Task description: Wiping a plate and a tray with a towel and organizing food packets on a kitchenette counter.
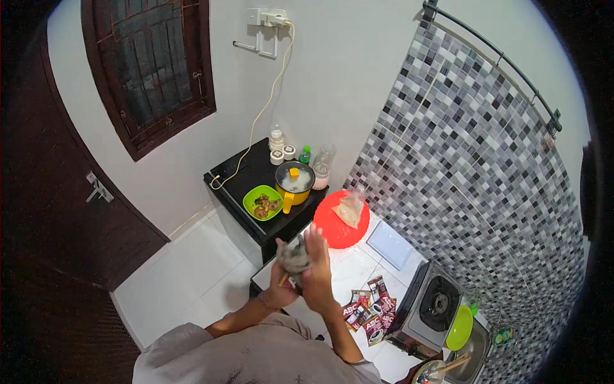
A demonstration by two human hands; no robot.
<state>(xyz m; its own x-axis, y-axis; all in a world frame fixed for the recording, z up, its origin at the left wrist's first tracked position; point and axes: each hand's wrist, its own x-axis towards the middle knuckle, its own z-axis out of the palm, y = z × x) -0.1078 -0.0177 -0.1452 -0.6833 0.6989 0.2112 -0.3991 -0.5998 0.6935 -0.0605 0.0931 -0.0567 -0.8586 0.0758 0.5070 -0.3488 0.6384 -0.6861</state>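
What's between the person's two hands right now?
In the head view, a mottled grey bundle lies between the left hand and the right hand; I can't tell exactly what it is.

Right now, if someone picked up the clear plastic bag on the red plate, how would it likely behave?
The bag would probably flop, since its thin film looks crumpled. Its pale contents are bunched toward one end, so the weight would likely hang there. The film's shine suggests it may be somewhat slippery.
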